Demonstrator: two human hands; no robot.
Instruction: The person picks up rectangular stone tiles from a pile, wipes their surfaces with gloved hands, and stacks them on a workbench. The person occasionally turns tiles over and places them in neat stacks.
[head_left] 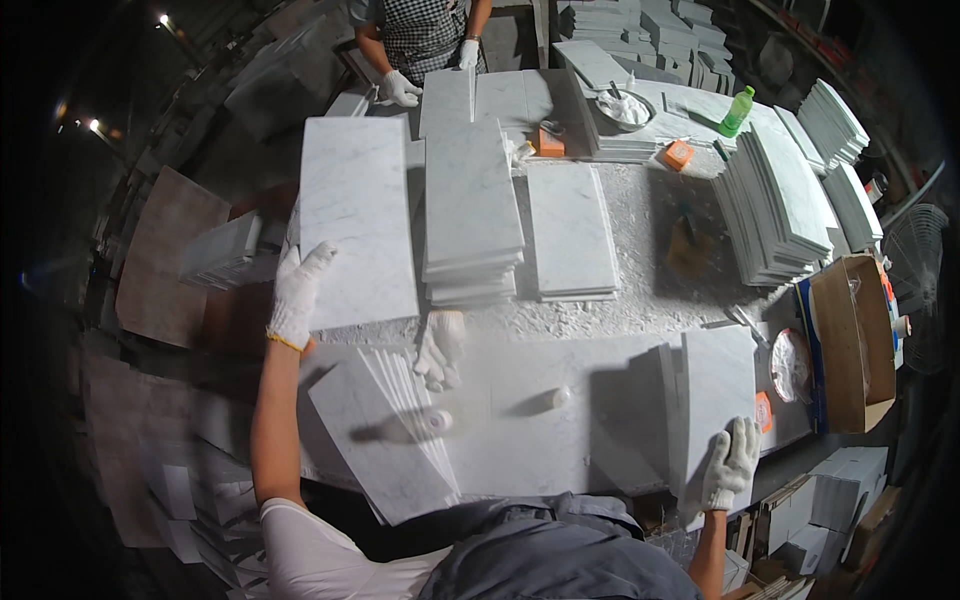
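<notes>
My left hand (pixel 297 298), in a white knit glove, grips the left edge of a large white marble tile (pixel 358 215), with the thumb over its face and the other fingers partly hidden. The tile appears raised and covers part of the table's left side. My right hand (pixel 733 466), also gloved, lies with fingers stretched out on the top tile of a leaning stack (pixel 715 385) at the near right. Close to my body, a fanned set of tiles (pixel 385 440) rests on the table. A loose white glove (pixel 440 350) lies beyond it.
Stacks of tiles stand at the table's middle (pixel 472 205) and right (pixel 775 200). A cardboard box (pixel 850 340) sits at the right edge. Farther back are a bowl of white paste (pixel 625 108) and a green bottle (pixel 737 112). Across the table stands a person with gloved hands (pixel 402 88).
</notes>
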